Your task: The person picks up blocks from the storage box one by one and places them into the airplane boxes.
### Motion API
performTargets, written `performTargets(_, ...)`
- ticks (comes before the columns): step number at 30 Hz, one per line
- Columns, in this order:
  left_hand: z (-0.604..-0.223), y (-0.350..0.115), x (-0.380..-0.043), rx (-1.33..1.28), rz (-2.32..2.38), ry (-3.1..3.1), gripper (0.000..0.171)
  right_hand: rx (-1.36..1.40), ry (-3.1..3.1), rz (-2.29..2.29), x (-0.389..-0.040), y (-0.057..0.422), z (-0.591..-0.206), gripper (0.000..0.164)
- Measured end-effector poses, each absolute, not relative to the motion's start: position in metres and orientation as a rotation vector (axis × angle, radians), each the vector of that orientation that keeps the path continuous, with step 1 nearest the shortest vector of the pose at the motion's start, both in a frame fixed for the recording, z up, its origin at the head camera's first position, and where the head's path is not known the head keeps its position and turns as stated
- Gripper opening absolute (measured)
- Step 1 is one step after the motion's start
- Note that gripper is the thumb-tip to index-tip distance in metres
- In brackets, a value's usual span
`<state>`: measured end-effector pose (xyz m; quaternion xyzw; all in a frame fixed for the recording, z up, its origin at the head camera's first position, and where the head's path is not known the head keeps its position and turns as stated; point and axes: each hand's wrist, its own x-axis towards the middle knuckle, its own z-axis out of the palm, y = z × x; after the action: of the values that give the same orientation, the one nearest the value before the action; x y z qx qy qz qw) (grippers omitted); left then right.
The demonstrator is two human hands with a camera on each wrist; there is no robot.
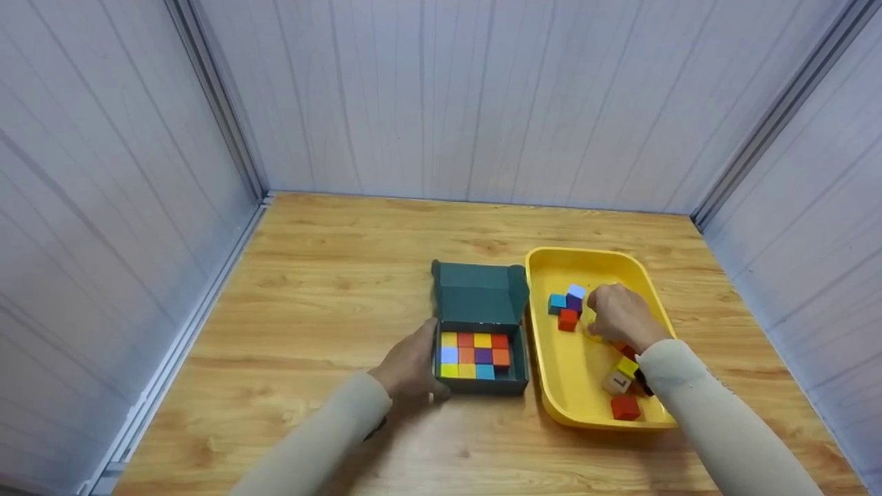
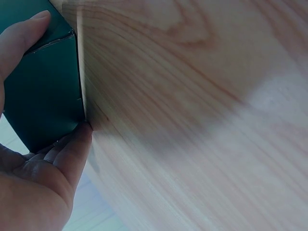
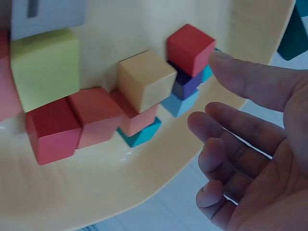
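A dark green box stands on the table with its lid raised at the back. Inside it lie rows of coloured cubes, with a gap at the front right corner. My left hand grips the box's left side, thumb at the front and fingers along the side wall. Over the yellow tray hovers my right hand, its thumb and fingers apart with nothing between them. In the right wrist view its thumb tip overlaps a red cube, and a plain wooden cube lies beside that.
The tray stands just right of the box. Near its front lie a red cube, a lettered cube and a yellow cube, partly hidden by my right sleeve. Pale panel walls enclose the wooden table at the back and sides.
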<state>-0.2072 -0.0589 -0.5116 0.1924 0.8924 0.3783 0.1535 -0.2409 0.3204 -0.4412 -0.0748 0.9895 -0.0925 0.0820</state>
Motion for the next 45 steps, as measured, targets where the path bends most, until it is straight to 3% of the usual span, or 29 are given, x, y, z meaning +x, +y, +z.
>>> performTargets(4,-0.512,-0.06,-0.206,0.579,1.089,2.569,0.114,-0.164,2.914,-0.243,-0.244,0.325,-0.445,0.017)
performTargets(6,-0.512,-0.061,-0.206,0.588,1.09,2.574,0.112,-0.149,2.899,-0.229,-0.245,0.326,-0.446,0.03)
performTargets(10,-0.512,-0.061,-0.206,0.591,1.087,2.579,0.113,-0.129,2.875,-0.237,-0.245,0.326,-0.45,0.039)
performTargets(12,-0.513,-0.061,-0.207,0.593,1.087,2.576,0.113,-0.13,2.883,-0.23,-0.246,0.327,-0.452,0.034)
performTargets(16,-0.513,-0.061,-0.208,0.588,1.085,2.57,0.116,-0.149,2.908,-0.207,-0.246,0.329,-0.455,0.007)
performTargets(21,-0.513,-0.06,-0.208,0.569,1.078,2.567,0.119,-0.177,2.915,-0.231,-0.245,0.33,-0.457,0.038)
performTargets(23,-0.513,-0.06,-0.208,0.567,1.078,2.567,0.119,-0.176,2.911,-0.242,-0.245,0.33,-0.458,0.042)
performTargets(29,-0.513,-0.061,-0.207,0.578,1.093,2.563,0.117,-0.153,2.886,-0.223,-0.245,0.329,-0.46,0.035)
performTargets(40,-0.512,-0.061,-0.206,0.573,1.109,2.555,0.116,-0.207,2.901,-0.213,-0.24,0.325,-0.457,0.044)
performTargets(45,-0.512,-0.061,-0.207,0.586,1.108,2.558,0.117,-0.171,2.872,-0.285,-0.236,0.32,-0.441,0.031)
